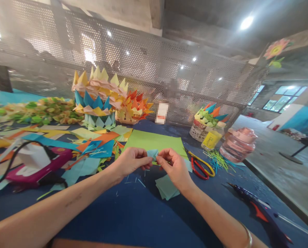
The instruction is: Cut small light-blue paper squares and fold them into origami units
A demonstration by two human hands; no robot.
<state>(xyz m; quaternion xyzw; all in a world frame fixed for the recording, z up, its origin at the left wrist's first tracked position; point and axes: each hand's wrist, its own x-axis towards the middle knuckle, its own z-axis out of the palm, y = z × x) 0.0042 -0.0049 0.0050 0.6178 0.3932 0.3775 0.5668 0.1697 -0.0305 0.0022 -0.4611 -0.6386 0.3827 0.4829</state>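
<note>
Between my two hands is a small folded piece of light blue paper (152, 154), pinched at its left side by my left hand (136, 159) and at its right side by my right hand (172, 165). The fingers of both hands are closed on it. Behind it lies a green sheet of paper (156, 139). A small stack of light blue paper squares (166, 187) rests on the dark blue tabletop (128, 217), partly under my right hand. Scissors (205, 168) with red and yellow handles lie just right of that hand.
At right are a glue gun (257, 206), a pink plastic bottle (238, 144) and a yellow-labelled bottle (212, 137). Folded-paper crowns (99, 100) stand at the back before a perforated metal screen (143, 58). Paper scraps and a magenta power strip (43, 168) with cable cover the left.
</note>
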